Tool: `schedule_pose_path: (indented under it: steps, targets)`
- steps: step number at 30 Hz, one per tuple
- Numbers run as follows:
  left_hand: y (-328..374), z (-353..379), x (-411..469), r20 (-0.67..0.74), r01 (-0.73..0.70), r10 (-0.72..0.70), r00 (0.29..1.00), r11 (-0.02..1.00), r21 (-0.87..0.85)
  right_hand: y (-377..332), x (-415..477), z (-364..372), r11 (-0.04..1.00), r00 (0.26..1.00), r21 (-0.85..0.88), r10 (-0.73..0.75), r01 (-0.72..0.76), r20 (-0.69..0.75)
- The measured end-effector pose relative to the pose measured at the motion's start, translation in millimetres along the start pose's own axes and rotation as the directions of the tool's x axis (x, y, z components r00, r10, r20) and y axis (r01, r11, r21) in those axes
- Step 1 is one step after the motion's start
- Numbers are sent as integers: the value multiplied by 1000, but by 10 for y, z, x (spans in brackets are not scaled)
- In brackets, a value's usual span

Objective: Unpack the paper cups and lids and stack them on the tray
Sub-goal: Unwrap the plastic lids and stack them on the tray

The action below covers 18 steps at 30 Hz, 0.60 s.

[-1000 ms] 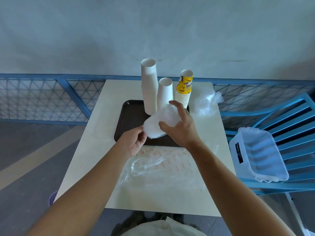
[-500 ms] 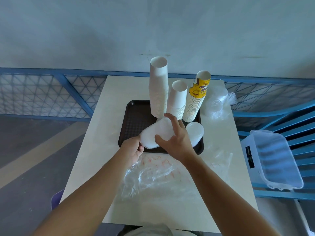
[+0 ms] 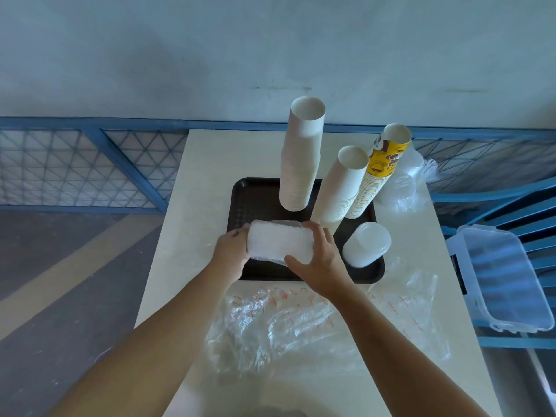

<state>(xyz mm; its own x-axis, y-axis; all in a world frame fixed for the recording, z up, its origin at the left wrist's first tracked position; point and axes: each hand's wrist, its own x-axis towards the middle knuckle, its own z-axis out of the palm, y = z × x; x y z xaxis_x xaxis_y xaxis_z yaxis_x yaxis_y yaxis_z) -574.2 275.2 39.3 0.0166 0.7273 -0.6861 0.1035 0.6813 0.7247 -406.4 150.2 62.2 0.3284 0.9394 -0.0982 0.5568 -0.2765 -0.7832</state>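
The left grip (image 3: 230,251) and the right grip (image 3: 320,263) hold a sleeve of white lids (image 3: 278,243) between them, the sleeve lying crosswise over the near-left part of the dark brown tray (image 3: 255,200). Whether it touches the tray cannot be told. The left grip cups the sleeve's left end. The right grip is clasped on the right end, fingers curled over the top and thumb along the near side, and a thin clear film shows around the lids. Three cup stacks stand on the far half of the tray: a tall white cup stack (image 3: 301,158) near the middle of the far edge, a shorter white cup stack (image 3: 340,188) to its right, and just beside that a yellow-printed cup stack (image 3: 379,173) at the far right corner. A short stack of lids (image 3: 365,245) sits at the tray's near right corner, apart from the right grip. The tray rests on the pale worktop (image 3: 192,236). Crumpled clear wrapping with red print (image 3: 285,323) is spread along the near edge, and a clear bag (image 3: 409,182) lies by the far right corner. Off the right edge, a clear plastic tub (image 3: 505,278) sits on a blue chair (image 3: 535,206).
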Motion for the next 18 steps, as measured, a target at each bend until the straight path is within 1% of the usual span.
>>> schedule_pose_path:
  steps: [2,3,5,6,9,11,12,14,16,18]
  targets:
    - [122,-77,-3,34,-167,164,986,976,137,65,26,114,999,999,-32,39,-38,28]
    - [194,-109,-29,49,-256,251,967,938,236,77,42,173,998,997,-41,55,-53,45]
    - [319,-147,-114,111,-422,418,901,795,436,84,90,296,996,993,-45,78,-74,87]
    - [367,-159,-156,148,-489,484,863,723,489,77,123,354,995,990,-55,87,-82,107]
    - [419,-164,-251,265,-646,622,737,533,546,29,215,535,985,986,-148,104,-84,134]
    - [388,-151,-266,346,-711,661,665,421,563,-40,263,641,988,994,-144,61,-47,94]
    - [374,-144,-277,378,-730,663,645,389,563,-77,284,682,994,997,-103,32,-24,77]
    - [361,-137,-285,404,-731,646,648,377,569,-154,318,735,1000,998,23,5,-6,64]
    - [351,-140,-278,409,-712,613,676,401,576,-210,350,736,989,997,135,47,-56,69]
    - [335,-159,-277,444,-715,578,684,415,563,-194,380,752,978,996,191,73,-81,49]
